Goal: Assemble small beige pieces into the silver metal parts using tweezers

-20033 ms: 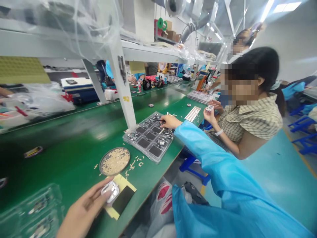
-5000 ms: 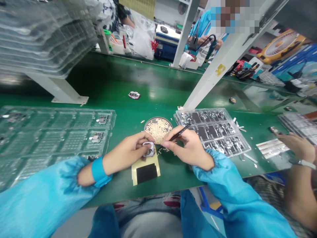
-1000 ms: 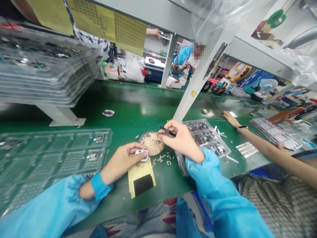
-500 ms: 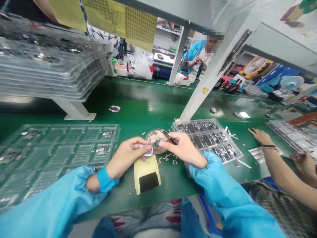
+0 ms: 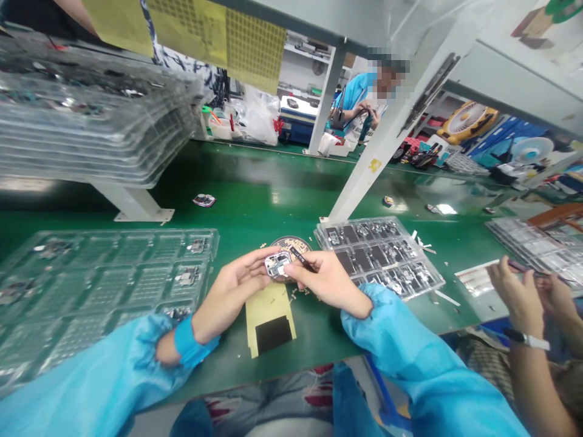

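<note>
My left hand point(image 5: 233, 290) is closed around the edge of a small rounded-square device casing point(image 5: 275, 266), which looks like a watch case. Its open face shows silvery electronics inside. Pinched in my right hand point(image 5: 331, 283) is a pair of black tweezers point(image 5: 300, 258), lying across the fingers and pointing up and left. The right fingertips touch the casing's right side, partly hiding it. Just behind the casing sits a round dish point(image 5: 291, 243) of small tan pieces. Below my hands lies a yellow sheet point(image 5: 266, 300) with a black square point(image 5: 274, 334) on it.
A clear compartment tray point(image 5: 113, 291) with a few circuit parts lies left, and a filled tray point(image 5: 373, 249) lies right. Stacked trays point(image 5: 91, 145) stand on a shelf at upper left. A slanted white post point(image 5: 364, 164) rises behind. A co-worker's hands point(image 5: 523, 291) are at far right.
The casing has turned its open face upward and moved slightly up. The teal circuit piece at my right fingertips no longer shows separately. The co-worker's hand has lifted off the table.
</note>
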